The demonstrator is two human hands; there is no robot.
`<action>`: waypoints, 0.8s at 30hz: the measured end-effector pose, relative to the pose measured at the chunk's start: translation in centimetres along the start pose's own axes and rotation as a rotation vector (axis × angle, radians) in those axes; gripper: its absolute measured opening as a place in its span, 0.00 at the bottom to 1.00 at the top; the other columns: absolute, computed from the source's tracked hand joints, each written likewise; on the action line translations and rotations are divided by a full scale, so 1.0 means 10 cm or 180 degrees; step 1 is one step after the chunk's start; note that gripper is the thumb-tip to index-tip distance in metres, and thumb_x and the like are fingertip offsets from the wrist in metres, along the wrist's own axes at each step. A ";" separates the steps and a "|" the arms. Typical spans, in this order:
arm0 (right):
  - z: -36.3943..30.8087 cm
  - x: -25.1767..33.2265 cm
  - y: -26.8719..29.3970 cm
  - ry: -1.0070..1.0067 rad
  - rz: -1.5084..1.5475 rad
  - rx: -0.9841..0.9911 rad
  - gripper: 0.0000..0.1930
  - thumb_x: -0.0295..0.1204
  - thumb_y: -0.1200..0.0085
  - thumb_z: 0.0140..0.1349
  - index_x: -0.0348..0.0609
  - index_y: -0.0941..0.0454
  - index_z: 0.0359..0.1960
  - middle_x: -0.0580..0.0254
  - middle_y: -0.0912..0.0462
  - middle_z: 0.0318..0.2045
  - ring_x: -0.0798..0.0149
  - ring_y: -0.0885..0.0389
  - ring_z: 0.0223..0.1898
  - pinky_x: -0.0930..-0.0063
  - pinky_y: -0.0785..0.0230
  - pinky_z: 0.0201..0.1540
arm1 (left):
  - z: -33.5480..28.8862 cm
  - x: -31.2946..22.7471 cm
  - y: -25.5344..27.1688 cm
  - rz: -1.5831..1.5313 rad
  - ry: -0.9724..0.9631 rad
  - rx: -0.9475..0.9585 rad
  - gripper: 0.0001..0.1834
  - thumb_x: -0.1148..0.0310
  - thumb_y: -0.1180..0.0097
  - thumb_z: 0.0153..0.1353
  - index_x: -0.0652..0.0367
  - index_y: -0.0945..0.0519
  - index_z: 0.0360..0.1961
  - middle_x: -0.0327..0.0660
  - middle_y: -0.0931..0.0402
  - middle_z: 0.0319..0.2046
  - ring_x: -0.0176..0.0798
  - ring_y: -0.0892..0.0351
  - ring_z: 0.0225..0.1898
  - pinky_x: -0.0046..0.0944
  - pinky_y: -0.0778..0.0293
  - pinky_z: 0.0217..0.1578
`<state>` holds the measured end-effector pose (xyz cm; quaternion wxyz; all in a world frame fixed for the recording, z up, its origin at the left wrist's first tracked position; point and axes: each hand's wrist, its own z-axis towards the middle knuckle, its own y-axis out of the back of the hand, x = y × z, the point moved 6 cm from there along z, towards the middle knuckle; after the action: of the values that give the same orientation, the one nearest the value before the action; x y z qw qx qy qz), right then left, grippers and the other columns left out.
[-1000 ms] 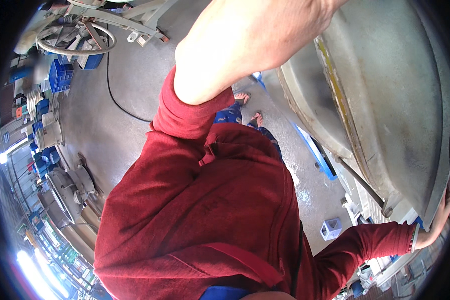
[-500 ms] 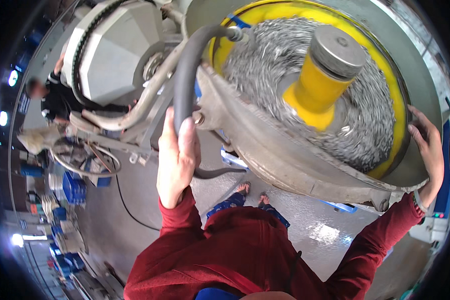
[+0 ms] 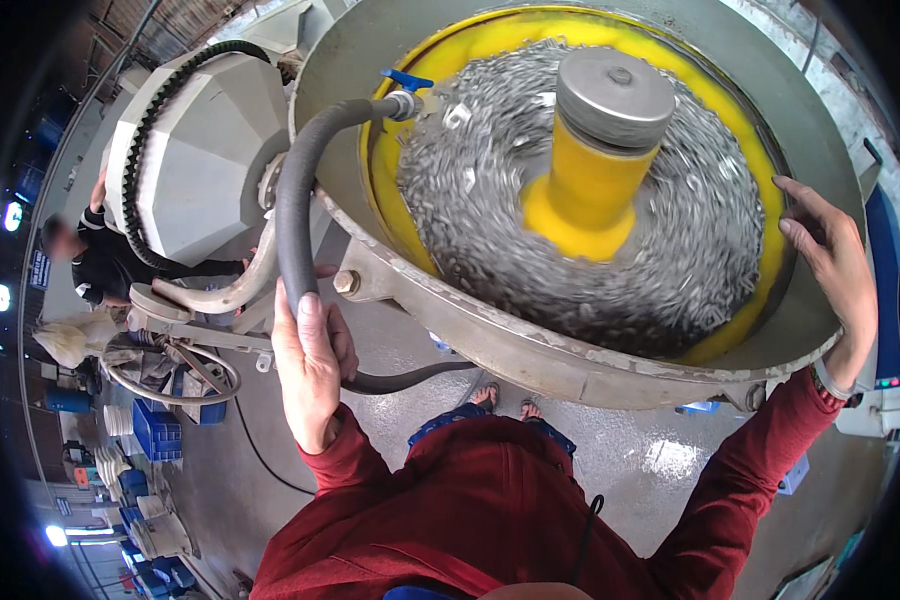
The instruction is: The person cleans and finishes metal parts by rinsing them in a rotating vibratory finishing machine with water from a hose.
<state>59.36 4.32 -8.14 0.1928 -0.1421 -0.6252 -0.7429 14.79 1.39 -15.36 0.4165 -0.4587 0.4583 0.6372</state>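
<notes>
My left hand (image 3: 310,360) is closed around a grey rubber hose (image 3: 295,205), just outside the bowl's near left side. From there the hose arches up over the rim to a metal valve with a blue handle (image 3: 407,80). The vibratory finishing bowl (image 3: 530,362) has a yellow lining (image 3: 727,335). Inside, small silvery metal pieces (image 3: 450,200), blurred by motion, ring a yellow centre post with a round metal cap (image 3: 616,95). At the bowl's right side my right hand (image 3: 835,255) reaches over the rim, its fingers apart near the lining and nothing in it.
To the left stands a pale faceted tumbling barrel (image 3: 200,165) with a black chain around it. Beyond it is a person (image 3: 120,255) in dark clothes. Blue crates (image 3: 157,430) and other containers line the left. A thin cable (image 3: 260,455) crosses the wet floor.
My view has shifted, so the bowl sits lower and further left. The blue valve handle shows more fully. My left hand stays on the hose; the metal pieces are still blurred.
</notes>
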 end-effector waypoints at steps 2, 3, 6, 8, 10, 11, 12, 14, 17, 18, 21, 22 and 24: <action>0.00 0.00 0.01 -0.0006 0.0006 -0.0011 0.19 0.24 0.47 0.55 0.38 0.28 0.50 0.61 0.27 0.22 0.72 0.34 0.23 0.77 0.38 0.29 | 0.02 0.02 -0.01 0.0002 0.0014 -0.0035 0.19 0.56 0.66 0.69 0.58 0.33 0.51 0.29 0.46 0.10 0.21 0.49 0.08 0.24 0.50 0.08; -0.01 0.00 0.01 -0.0009 0.0007 -0.0017 0.19 0.24 0.46 0.55 0.38 0.27 0.50 0.61 0.26 0.22 0.72 0.33 0.24 0.77 0.37 0.29 | 0.02 0.03 -0.01 0.0003 0.0021 -0.0052 0.19 0.56 0.66 0.69 0.58 0.33 0.50 0.29 0.46 0.10 0.21 0.49 0.08 0.24 0.50 0.08; -0.03 -0.02 0.04 -0.0051 -0.0033 0.0009 0.19 0.25 0.46 0.55 0.39 0.27 0.50 0.60 0.25 0.23 0.72 0.32 0.24 0.76 0.36 0.30 | 0.02 0.00 -0.02 -0.0049 0.0052 -0.0042 0.19 0.56 0.66 0.69 0.58 0.33 0.50 0.29 0.46 0.10 0.21 0.50 0.08 0.24 0.51 0.08; -0.03 0.00 0.04 0.0076 -0.0141 0.0020 0.19 0.25 0.46 0.55 0.39 0.27 0.50 0.56 0.23 0.24 0.68 0.27 0.26 0.73 0.34 0.32 | 0.02 0.00 -0.03 -0.0013 0.0047 -0.0049 0.19 0.55 0.66 0.69 0.58 0.33 0.49 0.29 0.46 0.10 0.21 0.50 0.08 0.24 0.52 0.08; 0.00 0.03 0.04 0.0212 -0.0261 0.0000 0.19 0.26 0.46 0.55 0.39 0.27 0.50 0.53 0.22 0.24 0.65 0.24 0.27 0.72 0.33 0.34 | 0.02 0.02 0.00 -0.0028 -0.0070 -0.0016 0.19 0.55 0.66 0.69 0.58 0.33 0.49 0.29 0.46 0.10 0.21 0.50 0.08 0.24 0.52 0.08; 0.00 0.09 0.04 0.0191 -0.0349 0.0029 0.19 0.27 0.46 0.55 0.39 0.27 0.49 0.51 0.21 0.25 0.62 0.23 0.28 0.70 0.33 0.35 | 0.02 0.02 0.01 -0.0076 -0.0050 -0.0047 0.19 0.55 0.66 0.69 0.58 0.33 0.49 0.29 0.46 0.10 0.21 0.50 0.08 0.23 0.53 0.08; 0.00 0.14 0.05 0.0202 -0.0327 0.0014 0.19 0.29 0.45 0.55 0.39 0.27 0.50 0.51 0.21 0.25 0.62 0.23 0.28 0.70 0.33 0.35 | 0.02 0.03 0.02 -0.0074 -0.0019 -0.0101 0.20 0.54 0.66 0.69 0.58 0.33 0.49 0.29 0.46 0.10 0.21 0.51 0.08 0.23 0.53 0.08; -0.01 0.12 0.05 0.0103 -0.0371 0.0008 0.19 0.31 0.45 0.56 0.39 0.27 0.50 0.50 0.21 0.26 0.62 0.23 0.28 0.70 0.33 0.35 | 0.03 0.03 0.01 -0.0019 -0.0033 -0.0060 0.20 0.54 0.67 0.69 0.58 0.34 0.50 0.29 0.46 0.10 0.21 0.51 0.08 0.24 0.54 0.08; -0.05 0.06 0.07 -0.0091 -0.0422 0.0021 0.20 0.32 0.44 0.56 0.39 0.27 0.50 0.49 0.20 0.27 0.63 0.23 0.28 0.69 0.32 0.35 | 0.04 0.01 -0.03 -0.0021 -0.0061 0.0036 0.21 0.52 0.67 0.69 0.57 0.34 0.50 0.29 0.47 0.10 0.21 0.52 0.08 0.24 0.54 0.08; -0.08 0.05 0.09 -0.0080 -0.0407 0.0001 0.20 0.32 0.44 0.56 0.39 0.26 0.50 0.49 0.20 0.27 0.64 0.23 0.28 0.69 0.32 0.35 | 0.05 0.01 -0.04 -0.0030 -0.0058 0.0044 0.21 0.52 0.67 0.69 0.57 0.34 0.50 0.29 0.47 0.10 0.21 0.52 0.08 0.24 0.54 0.08; -0.01 0.01 0.03 -0.0007 -0.0196 -0.0005 0.20 0.32 0.44 0.56 0.38 0.27 0.50 0.47 0.20 0.28 0.64 0.21 0.30 0.68 0.31 0.37 | 0.02 0.03 -0.01 0.0010 -0.0043 -0.0074 0.21 0.53 0.68 0.69 0.57 0.34 0.50 0.29 0.48 0.09 0.22 0.53 0.07 0.24 0.54 0.07; -0.02 0.04 0.04 -0.0057 -0.0234 0.0004 0.20 0.32 0.44 0.56 0.38 0.27 0.50 0.47 0.20 0.28 0.63 0.21 0.30 0.69 0.31 0.38 | 0.03 0.03 -0.01 0.0009 -0.0045 -0.0072 0.20 0.53 0.68 0.69 0.57 0.34 0.50 0.28 0.49 0.09 0.22 0.53 0.07 0.24 0.54 0.07; -0.03 0.07 0.06 -0.0152 -0.0303 0.0026 0.20 0.32 0.44 0.56 0.38 0.27 0.50 0.47 0.20 0.29 0.63 0.21 0.31 0.69 0.31 0.38 | 0.03 0.01 -0.01 -0.0020 -0.0030 -0.0014 0.21 0.53 0.67 0.69 0.57 0.34 0.50 0.29 0.47 0.10 0.21 0.52 0.08 0.24 0.54 0.08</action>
<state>59.06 3.84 -7.34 0.1427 -0.1291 -0.6387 -0.7450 14.77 1.75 -15.42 0.4196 -0.4581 0.4535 0.6391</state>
